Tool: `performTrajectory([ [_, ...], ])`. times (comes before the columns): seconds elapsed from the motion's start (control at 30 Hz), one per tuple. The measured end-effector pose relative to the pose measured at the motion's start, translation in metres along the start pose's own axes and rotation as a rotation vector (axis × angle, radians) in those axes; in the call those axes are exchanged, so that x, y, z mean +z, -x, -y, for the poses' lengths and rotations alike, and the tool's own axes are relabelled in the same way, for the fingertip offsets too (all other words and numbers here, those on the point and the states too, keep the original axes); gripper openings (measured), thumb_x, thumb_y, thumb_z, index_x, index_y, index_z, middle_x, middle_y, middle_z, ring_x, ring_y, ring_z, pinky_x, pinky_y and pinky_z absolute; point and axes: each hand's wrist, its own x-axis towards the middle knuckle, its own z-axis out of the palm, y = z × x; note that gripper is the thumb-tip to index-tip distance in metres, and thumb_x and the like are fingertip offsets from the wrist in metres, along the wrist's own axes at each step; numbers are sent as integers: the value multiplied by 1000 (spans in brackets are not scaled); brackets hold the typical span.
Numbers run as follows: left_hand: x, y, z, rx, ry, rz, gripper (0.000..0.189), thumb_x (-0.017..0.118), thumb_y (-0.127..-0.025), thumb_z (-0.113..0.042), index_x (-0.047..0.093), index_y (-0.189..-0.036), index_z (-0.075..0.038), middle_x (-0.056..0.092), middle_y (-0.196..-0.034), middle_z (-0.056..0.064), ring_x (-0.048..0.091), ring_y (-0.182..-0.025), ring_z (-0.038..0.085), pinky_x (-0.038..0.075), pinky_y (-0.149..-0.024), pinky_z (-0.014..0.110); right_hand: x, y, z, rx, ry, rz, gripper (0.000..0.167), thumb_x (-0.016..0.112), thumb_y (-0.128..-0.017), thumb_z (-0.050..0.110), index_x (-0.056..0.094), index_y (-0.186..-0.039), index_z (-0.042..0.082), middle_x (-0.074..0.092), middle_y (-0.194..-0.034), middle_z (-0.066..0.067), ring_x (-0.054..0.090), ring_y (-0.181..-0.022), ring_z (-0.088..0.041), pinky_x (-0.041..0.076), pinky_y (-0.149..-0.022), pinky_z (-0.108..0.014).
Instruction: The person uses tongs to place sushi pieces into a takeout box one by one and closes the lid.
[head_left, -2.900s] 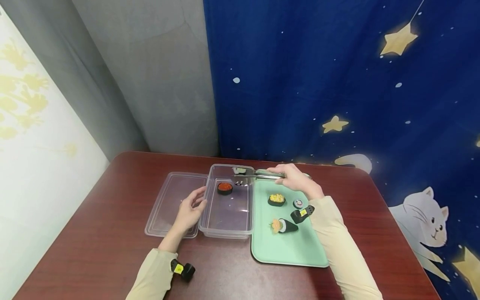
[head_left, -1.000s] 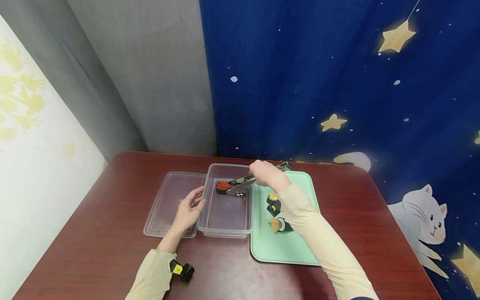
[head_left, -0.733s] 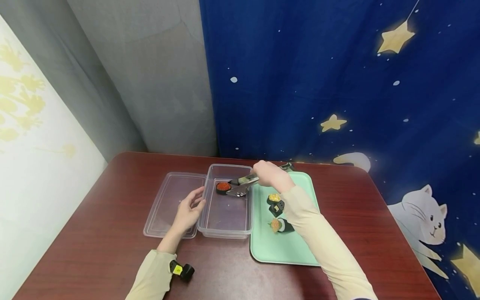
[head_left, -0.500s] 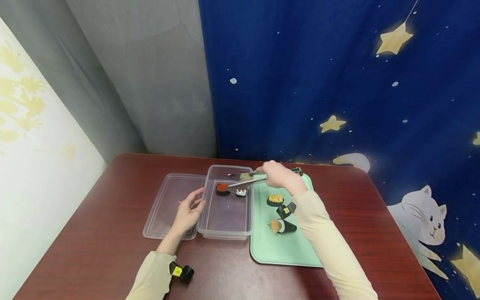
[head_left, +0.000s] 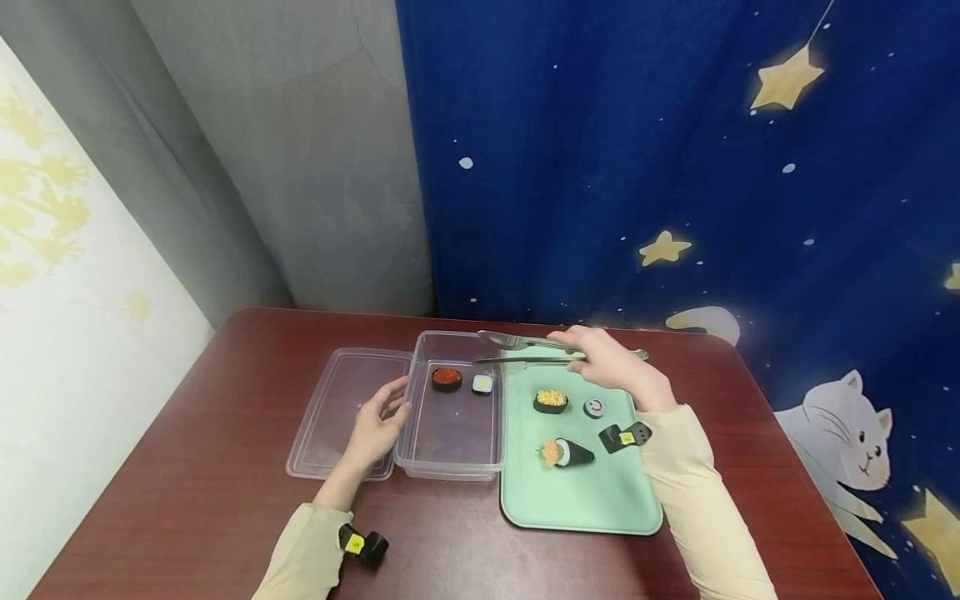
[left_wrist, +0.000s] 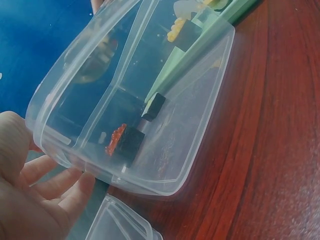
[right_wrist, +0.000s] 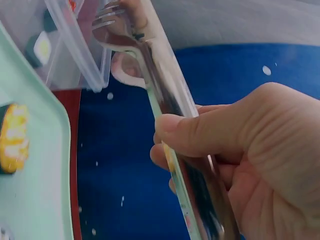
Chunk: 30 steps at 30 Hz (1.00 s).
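My right hand grips a pair of metal tongs, its thumb along one arm. The tongs' spread tips, one with fork-like tines, overlap the right rim of the clear plastic box, with nothing between them. Inside the box lie a sushi piece with red roe and, to its right, a small white-topped sushi roll with a yellow centre. My left hand rests its relaxed fingers against the box's left wall, below the rim in the left wrist view.
A green tray right of the box bears a corn-topped sushi, a small round roll and a cone-shaped hand roll. Left of the box lies its clear lid, on the reddish-brown table.
The tongs went down into the box, opened and rose back to the right. The small white-topped roll, earlier between their tips, now lies beside the roe sushi. The left hand stayed put.
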Motion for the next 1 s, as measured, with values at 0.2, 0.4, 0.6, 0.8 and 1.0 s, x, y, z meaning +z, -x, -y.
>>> performTrajectory([
  [0.2,2,-3,18,3,12,-20,43,55,-89,5,47,-132,7,49,-130,29,51,-116,42,44,-98,46,0,25,-13,38,-43,-30,51,62,-82,-9,50,-131,-4,58,-115,-19,57,-98,-31,52,-79,-44],
  [0.4,2,-4,19,-2,7,-27,43,56,-89,4,48,-131,5,51,-129,28,52,-115,40,45,-97,45,1,47,-22,74,-56,-40,52,63,-81,-9,49,-131,-4,56,-122,-22,55,-108,-34,51,-86,-48],
  [0.6,1,-5,19,-10,10,-19,43,56,-89,4,48,-132,4,51,-130,27,52,-116,39,45,-98,43,6,63,-28,93,-61,-43,50,64,-81,-9,50,-130,-7,53,-125,-25,51,-114,-40,48,-89,-53],
  [0.8,1,-5,20,-8,7,-13,44,56,-89,4,47,-132,4,50,-131,27,51,-117,39,45,-98,43,14,76,-35,111,-68,-51,51,65,-80,-8,51,-129,-5,56,-121,-23,57,-99,-31,51,-76,-44],
  [1.0,1,-5,20,-14,13,-12,43,56,-89,4,48,-132,3,51,-130,27,51,-117,38,45,-98,45,25,85,-43,135,-101,-37,50,64,-80,-10,51,-129,-6,55,-122,-23,57,-95,-28,49,-69,-39],
])
